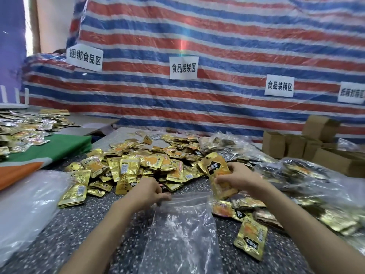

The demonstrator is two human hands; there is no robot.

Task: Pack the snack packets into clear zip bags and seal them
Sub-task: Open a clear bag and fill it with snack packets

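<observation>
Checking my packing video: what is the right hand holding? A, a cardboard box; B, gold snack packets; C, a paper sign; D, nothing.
B: the right hand grips gold snack packets by the mouth of the clear bag, which the left hand pinches.

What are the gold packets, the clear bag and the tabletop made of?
The gold packets look like glossy metallised foil film: they glint and crease. The clear bag seems thin plastic, wrinkled, see-through. The tabletop resembles dark speckled stone or terrazzo, perhaps laminate.
</observation>
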